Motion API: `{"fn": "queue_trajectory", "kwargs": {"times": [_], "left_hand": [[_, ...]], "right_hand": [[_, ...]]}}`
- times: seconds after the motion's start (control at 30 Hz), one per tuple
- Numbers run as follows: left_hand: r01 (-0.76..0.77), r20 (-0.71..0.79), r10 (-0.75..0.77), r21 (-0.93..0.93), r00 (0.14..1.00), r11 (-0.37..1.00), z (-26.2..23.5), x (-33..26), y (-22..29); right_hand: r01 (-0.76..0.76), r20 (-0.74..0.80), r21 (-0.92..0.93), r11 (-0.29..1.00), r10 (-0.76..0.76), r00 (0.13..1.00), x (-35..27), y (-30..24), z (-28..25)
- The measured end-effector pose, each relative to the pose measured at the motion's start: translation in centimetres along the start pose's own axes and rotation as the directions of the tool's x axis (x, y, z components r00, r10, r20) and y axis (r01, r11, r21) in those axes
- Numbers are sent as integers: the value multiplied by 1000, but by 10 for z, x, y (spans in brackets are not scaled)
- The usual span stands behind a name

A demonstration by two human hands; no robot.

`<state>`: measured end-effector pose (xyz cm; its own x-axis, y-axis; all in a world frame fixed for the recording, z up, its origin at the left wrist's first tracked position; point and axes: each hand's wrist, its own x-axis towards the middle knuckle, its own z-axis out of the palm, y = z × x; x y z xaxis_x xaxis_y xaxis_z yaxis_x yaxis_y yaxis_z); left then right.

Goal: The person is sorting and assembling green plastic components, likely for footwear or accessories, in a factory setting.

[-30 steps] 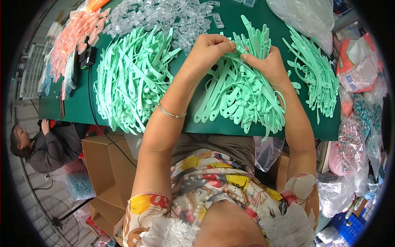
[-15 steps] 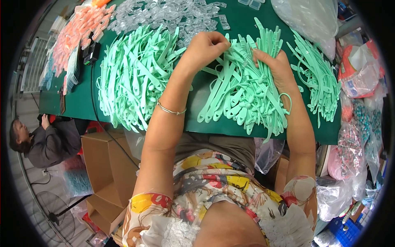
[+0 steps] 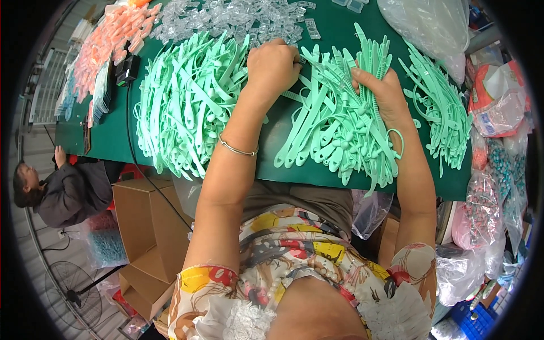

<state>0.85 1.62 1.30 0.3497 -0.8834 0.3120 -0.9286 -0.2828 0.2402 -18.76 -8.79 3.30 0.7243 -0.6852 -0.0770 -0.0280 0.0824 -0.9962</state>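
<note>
My right hand (image 3: 381, 93) is closed round the upper ends of a thick bunch of mint-green plastic straps (image 3: 345, 133), which have ridged narrow ends and rounded wide ends. Their lower ends fan out over the table toward me. My left hand (image 3: 276, 65) hovers between that bunch and a big pile of the same straps (image 3: 187, 105) to its left. Its fingers are curled together, and whatever they pinch is hidden. Just beyond it lie many small clear plastic pieces (image 3: 226, 20).
A smaller heap of green straps (image 3: 439, 107) lies right of my right hand. Orange pieces (image 3: 116, 31), a black box with a cable (image 3: 126, 71) and a clear bag (image 3: 425, 22) share the green table (image 3: 272, 161). A person (image 3: 71, 190) sits at the left, near a cardboard box (image 3: 144, 226).
My left hand has moved left, away from the held bunch, and its fingers have turned inward. My right hand keeps its grip on the straps with little movement.
</note>
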Motion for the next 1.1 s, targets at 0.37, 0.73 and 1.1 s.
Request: {"fn": "queue_trajectory", "kwargs": {"times": [0.37, 0.73, 1.1], "left_hand": [[-15, -5, 15, -7, 1000, 1000, -2, -2, 1], [-17, 59, 17, -6, 998, 1000, -6, -2, -1], [-55, -98, 41, -142, 994, 988, -13, 0, 0]], "right_hand": [[-6, -9, 14, 1000, 6, 1000, -1, -1, 1], [23, 13, -5, 1000, -23, 1000, -1, -2, 2], [59, 7, -57, 997, -59, 998, -4, -3, 3]]}}
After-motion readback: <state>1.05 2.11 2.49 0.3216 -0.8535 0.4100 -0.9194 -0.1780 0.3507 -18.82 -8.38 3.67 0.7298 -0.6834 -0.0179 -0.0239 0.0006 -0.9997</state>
